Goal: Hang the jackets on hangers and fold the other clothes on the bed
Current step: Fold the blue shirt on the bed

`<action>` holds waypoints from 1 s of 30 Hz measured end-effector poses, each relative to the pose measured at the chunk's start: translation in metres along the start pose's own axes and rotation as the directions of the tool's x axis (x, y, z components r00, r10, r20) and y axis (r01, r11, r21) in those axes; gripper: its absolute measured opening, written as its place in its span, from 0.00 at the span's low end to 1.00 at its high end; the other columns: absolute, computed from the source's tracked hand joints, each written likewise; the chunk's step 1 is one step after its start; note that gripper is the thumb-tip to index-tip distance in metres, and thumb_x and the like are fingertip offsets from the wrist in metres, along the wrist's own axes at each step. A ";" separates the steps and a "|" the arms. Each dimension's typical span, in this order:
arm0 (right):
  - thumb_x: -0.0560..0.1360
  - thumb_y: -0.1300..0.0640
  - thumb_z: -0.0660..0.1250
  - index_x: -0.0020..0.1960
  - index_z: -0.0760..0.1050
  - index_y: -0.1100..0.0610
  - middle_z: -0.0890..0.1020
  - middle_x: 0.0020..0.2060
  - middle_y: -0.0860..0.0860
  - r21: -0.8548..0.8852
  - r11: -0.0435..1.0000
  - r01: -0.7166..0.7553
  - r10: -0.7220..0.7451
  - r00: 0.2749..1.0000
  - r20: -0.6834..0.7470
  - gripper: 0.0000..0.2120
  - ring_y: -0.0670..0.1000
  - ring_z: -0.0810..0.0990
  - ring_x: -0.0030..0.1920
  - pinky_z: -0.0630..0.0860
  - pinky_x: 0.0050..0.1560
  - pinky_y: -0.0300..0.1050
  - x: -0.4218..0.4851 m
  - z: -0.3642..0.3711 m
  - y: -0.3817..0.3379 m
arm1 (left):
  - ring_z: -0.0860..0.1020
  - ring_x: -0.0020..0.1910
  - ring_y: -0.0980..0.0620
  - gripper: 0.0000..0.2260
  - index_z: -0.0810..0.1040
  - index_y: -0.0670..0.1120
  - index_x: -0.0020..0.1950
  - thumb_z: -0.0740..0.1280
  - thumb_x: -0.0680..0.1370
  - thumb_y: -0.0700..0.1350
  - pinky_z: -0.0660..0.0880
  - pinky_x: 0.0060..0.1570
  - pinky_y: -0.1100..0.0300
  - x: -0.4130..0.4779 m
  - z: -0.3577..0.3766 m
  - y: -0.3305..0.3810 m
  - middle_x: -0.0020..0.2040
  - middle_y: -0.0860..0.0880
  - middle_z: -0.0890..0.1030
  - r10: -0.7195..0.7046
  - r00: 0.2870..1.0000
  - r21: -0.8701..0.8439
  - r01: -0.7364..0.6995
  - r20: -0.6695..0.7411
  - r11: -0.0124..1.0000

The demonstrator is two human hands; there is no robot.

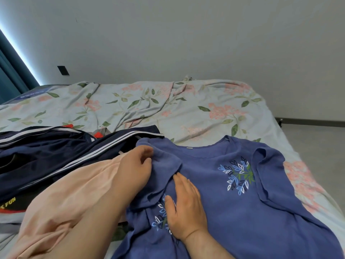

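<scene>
- Head view: top (pixel 233 206) is spread on bed (pixel 205 113), collar pointing away.
- Its sleeve (pixel 164 161), folded inward, is pinched by left hand (pixel 136 165); right hand (pixel 184 206) is pressed flat just beside, fingers (pixel 182 184) straight.

A home bedroom was shown: a bed (pixel 205 113) was covered by a rumpled floral sheet (pixel 115 101), clothes (pixel 56 146) were heaped on it, and a curtain (pixel 11 75) was hung beside plain walls.

Your single head view looks forward and down from close above your left hand (pixel 134 165) and right hand (pixel 186 210). Beyond them the bed (pixel 186 109) meets the wall (pixel 186 43).
</scene>
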State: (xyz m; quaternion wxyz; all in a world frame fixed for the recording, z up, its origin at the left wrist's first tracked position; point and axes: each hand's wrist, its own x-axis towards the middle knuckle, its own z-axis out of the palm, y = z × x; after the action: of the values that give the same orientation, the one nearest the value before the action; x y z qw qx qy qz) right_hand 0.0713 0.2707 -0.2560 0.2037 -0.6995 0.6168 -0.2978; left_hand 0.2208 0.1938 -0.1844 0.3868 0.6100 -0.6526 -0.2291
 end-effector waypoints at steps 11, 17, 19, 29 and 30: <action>0.73 0.46 0.55 0.73 0.65 0.58 0.64 0.74 0.51 0.086 0.995 -0.050 0.055 0.997 -0.048 0.31 0.51 0.62 0.74 0.53 0.74 0.39 0.002 -0.001 -0.002 | 0.80 0.58 0.45 0.28 0.83 0.50 0.56 0.46 0.78 0.59 0.74 0.58 0.51 0.007 0.045 -0.033 0.55 0.46 0.84 0.076 0.977 0.623 -0.187 0.199 0.760; 0.73 0.46 0.54 0.72 0.66 0.58 0.65 0.73 0.50 0.126 0.991 -0.047 0.054 0.997 -0.054 0.30 0.51 0.63 0.73 0.55 0.74 0.40 0.000 -0.002 0.000 | 0.77 0.53 0.42 0.23 0.75 0.48 0.61 0.74 0.68 0.51 0.75 0.51 0.49 0.029 0.049 -0.030 0.55 0.45 0.77 0.018 0.991 0.390 0.036 -0.132 0.920; 0.73 0.45 0.53 0.72 0.66 0.58 0.66 0.73 0.49 0.148 0.988 -0.043 0.052 0.997 -0.056 0.31 0.50 0.64 0.72 0.57 0.73 0.41 0.002 -0.003 0.000 | 0.73 0.59 0.40 0.28 0.73 0.44 0.65 0.75 0.68 0.51 0.71 0.58 0.46 0.021 0.056 -0.036 0.60 0.42 0.75 0.062 0.975 0.397 0.028 -0.212 0.918; 0.78 0.64 0.61 0.43 0.78 0.49 0.81 0.40 0.46 0.541 0.757 -0.366 0.238 0.926 0.294 0.13 0.43 0.77 0.36 0.75 0.41 0.34 0.043 -0.080 0.029 | 0.76 0.61 0.39 0.34 0.69 0.40 0.73 0.71 0.72 0.56 0.73 0.58 0.44 0.040 0.059 -0.053 0.65 0.40 0.77 0.149 0.978 0.569 -0.040 -0.146 0.821; 0.78 0.66 0.59 0.41 0.78 0.50 0.82 0.40 0.48 0.536 0.760 -0.367 0.269 0.929 0.254 0.15 0.45 0.78 0.35 0.76 0.40 0.36 0.050 -0.100 0.042 | 0.77 0.57 0.37 0.34 0.69 0.40 0.73 0.73 0.72 0.54 0.74 0.54 0.44 0.040 0.059 -0.053 0.62 0.39 0.78 0.133 0.980 0.582 -0.022 -0.148 0.813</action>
State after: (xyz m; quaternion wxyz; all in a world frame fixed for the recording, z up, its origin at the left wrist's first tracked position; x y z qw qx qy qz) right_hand -0.0236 0.2236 -0.2011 0.5020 -0.5116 0.5894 -0.3728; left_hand 0.2086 0.1362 -0.2513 0.2504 0.6896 -0.6776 0.0522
